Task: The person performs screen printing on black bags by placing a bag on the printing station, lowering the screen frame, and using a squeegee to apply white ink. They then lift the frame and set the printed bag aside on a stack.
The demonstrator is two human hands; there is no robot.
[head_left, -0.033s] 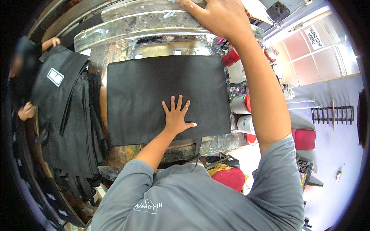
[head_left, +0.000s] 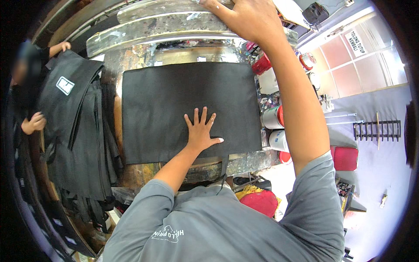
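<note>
A black fabric bag (head_left: pixel 166 100) lies flat on the stained work table, one strap (head_left: pixel 224 168) hanging over the near edge. Palm down on its lower middle rests my left hand (head_left: pixel 200 131), fingers spread wide, holding nothing. My right arm reaches far forward. At the top edge of the picture is my right hand (head_left: pixel 255 22), beside a paint-smeared grey frame (head_left: pixel 174 26). Its thumb is stretched out to the left, with the other fingers cut off by the picture's edge, so any grip there is hidden.
At the left, a co-worker's hands (head_left: pixel 34 123) are at a stack of black bags (head_left: pixel 83 131); the top one bears a white printed patch. Several paint tubs (head_left: pixel 273 118) line the table's right side. A red stool seat (head_left: pixel 262 203) stands near my right side.
The view has shifted very slightly. The co-worker's lower hand has lifted a little at the stack's edge. My own hands keep their places.
</note>
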